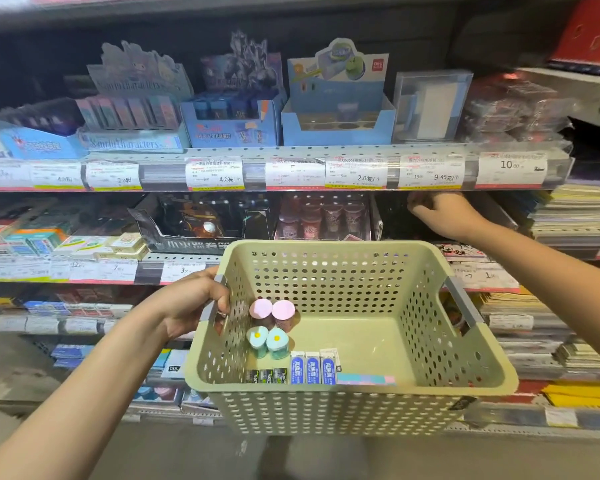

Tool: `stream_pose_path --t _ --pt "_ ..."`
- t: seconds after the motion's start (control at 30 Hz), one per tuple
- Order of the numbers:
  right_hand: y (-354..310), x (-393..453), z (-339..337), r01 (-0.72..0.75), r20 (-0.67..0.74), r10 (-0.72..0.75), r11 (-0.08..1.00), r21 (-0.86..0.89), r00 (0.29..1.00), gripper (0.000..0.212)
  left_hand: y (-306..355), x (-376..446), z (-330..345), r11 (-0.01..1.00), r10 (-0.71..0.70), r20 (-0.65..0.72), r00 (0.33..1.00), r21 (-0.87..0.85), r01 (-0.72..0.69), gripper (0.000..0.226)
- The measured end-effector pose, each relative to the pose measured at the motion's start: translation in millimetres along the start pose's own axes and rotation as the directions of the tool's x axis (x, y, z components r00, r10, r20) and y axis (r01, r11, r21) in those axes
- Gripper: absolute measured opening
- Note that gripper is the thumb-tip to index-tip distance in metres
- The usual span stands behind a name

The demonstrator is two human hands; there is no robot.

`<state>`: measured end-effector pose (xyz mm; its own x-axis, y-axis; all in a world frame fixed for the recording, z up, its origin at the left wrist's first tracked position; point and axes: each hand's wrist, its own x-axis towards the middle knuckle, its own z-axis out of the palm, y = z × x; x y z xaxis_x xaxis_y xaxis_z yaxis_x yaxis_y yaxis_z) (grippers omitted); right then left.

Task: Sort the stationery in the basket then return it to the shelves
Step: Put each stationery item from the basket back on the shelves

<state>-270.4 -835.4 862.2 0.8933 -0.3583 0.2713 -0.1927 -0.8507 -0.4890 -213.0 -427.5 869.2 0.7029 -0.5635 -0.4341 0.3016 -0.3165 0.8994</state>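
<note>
A pale green perforated basket (430,344) hangs in front of the shelves, and my left hand (196,301) grips its grey left handle. Inside lie two pink-capped sharpeners (272,310), two teal flower-topped ones (267,341), three blue and white erasers (313,368), several small dark packs (266,375) and a pastel strip (366,379). My right hand (437,211) reaches into the dark gap of the second shelf, just under the price rail, fingers curled. Whether it holds anything is hidden in shadow.
The top shelf (291,150) carries blue display boxes, a clear box (430,105) and bagged items. On the second shelf a dark display box (194,223) stands next to a tray of pink sharpeners (323,216). Stacked notebooks (575,216) fill the right.
</note>
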Motion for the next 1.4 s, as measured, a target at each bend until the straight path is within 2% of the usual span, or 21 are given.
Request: stream_pose_path --t 0.17,0.37,0.5,0.67,0.87,0.97,1.23,1.4 --pt "-50.1 -46.1 -4.6 0.115 0.066 -0.126 0.983 0.141 0.990 0.028 3.2 5.9 -2.0 1.000 0.010 0.019 1.000 0.028 -0.010 0.049" --pt "-87.4 -69.3 0.1 0.254 0.168 -0.264 0.964 0.080 0.950 0.023 6.8 9.7 -5.0 0.999 0.008 0.046 0.999 0.034 -0.010 0.051" --pt "-112.9 -74.5 5.5 0.364 0.348 -0.350 0.931 0.027 0.870 0.012 8.6 8.1 -5.2 0.999 0.004 0.066 0.998 0.041 -0.007 0.049" --pt "-139.6 -73.7 29.7 0.475 0.516 -0.387 0.879 -0.046 0.764 0.026 10.2 7.4 -6.3 0.998 0.001 0.072 0.997 0.063 -0.006 0.044" --pt "-160.9 -67.5 66.7 0.559 0.660 -0.322 0.809 -0.181 0.679 0.046 10.4 8.1 -6.4 0.998 0.006 0.094 0.996 0.066 -0.012 0.037" --pt "-166.0 -65.8 88.2 0.586 0.672 -0.291 0.767 -0.262 0.681 0.052 8.7 10.2 -7.4 0.999 0.006 0.099 0.995 0.053 -0.011 0.037" --pt "-168.9 -68.9 129.0 0.617 0.650 -0.269 0.682 -0.393 0.711 0.050 9.8 11.3 -7.8 0.999 0.006 0.122 0.992 0.053 -0.012 0.039" --pt "-162.6 -69.2 139.0 0.581 0.590 -0.287 0.711 -0.397 0.755 0.047 9.0 14.7 -12.7 0.998 0.000 0.113 0.994 0.059 -0.007 0.045"
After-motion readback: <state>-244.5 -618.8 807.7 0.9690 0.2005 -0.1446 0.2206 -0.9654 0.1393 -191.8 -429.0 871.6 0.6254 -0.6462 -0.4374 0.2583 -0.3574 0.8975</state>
